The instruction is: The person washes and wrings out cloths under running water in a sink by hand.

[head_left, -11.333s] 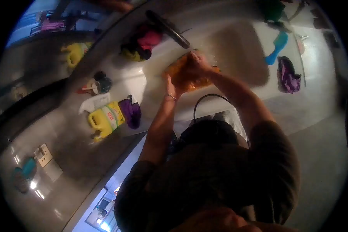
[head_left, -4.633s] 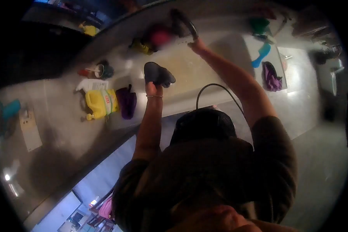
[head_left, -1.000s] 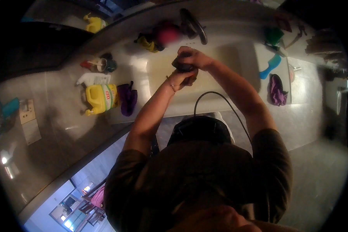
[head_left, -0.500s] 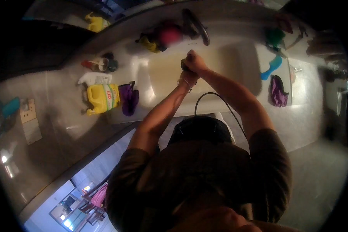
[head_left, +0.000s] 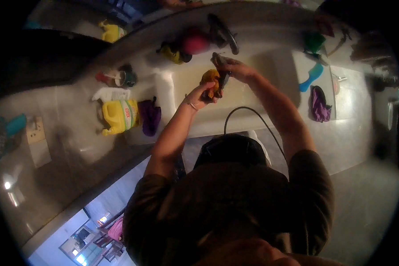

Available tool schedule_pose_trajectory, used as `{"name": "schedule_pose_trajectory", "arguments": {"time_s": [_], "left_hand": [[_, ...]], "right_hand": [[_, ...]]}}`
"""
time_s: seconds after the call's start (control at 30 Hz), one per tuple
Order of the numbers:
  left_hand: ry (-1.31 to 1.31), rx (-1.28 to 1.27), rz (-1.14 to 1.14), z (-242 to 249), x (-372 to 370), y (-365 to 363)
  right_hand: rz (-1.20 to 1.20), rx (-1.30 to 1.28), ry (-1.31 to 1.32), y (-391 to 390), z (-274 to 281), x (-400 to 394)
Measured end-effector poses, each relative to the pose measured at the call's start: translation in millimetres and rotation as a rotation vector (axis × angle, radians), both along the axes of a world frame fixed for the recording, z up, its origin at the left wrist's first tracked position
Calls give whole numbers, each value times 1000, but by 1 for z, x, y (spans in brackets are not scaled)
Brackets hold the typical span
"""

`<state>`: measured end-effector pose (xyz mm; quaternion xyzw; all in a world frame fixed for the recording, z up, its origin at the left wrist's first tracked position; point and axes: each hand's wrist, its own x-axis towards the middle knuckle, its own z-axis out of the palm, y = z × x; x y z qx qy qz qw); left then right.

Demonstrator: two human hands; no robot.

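Both hands over sink [head_left: 270, 66], upper centre of frame; left hand [head_left: 198, 95] clenched on orange cloth [head_left: 209, 81], right hand [head_left: 231, 68] gripping dark item [head_left: 221, 80] touching cloth; yellow jug [head_left: 119, 116], purple cloth [head_left: 150, 116] at left

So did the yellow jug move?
No. The yellow jug lies beside the purple cloth, left of the sink, as before.

My hands [head_left: 217, 82] meet over the sink [head_left: 252, 95], below the tap [head_left: 224, 27]. A jug [head_left: 118, 116] stands left of it; a brush [head_left: 312, 76] lies right
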<state>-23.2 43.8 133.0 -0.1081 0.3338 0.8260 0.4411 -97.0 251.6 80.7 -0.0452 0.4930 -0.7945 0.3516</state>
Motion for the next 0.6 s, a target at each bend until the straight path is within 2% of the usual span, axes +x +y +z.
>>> {"name": "schedule_pose_trajectory", "arguments": {"time_s": [0.03, 0.1, 0.17, 0.23, 0.3, 0.37, 0.43, 0.6], "left_hand": [[2, -1, -2, -1, 0, 0], [-35, 153, 84, -4, 1, -1], [-31, 204, 163, -5, 3, 3], [-22, 387, 179, -5, 0, 5], [-17, 356, 223, -9, 1, 6], [-40, 486, 330, -9, 2, 8], [-29, 439, 355, -12, 4, 8], [-83, 231, 431, -24, 5, 6]], "right_hand": [[-2, -1, 2, 2, -2, 2], [-106, -201, 23, 2, 14, 15], [-146, -174, 125, 0, 12, 22], [-185, -147, 225, -1, 10, 32], [-166, 613, 1077, -3, 27, 47], [-162, 616, 1134, -6, 37, 63], [-161, 702, 1297, -7, 40, 71], [-19, 649, 1120, 17, 28, 46]]}}
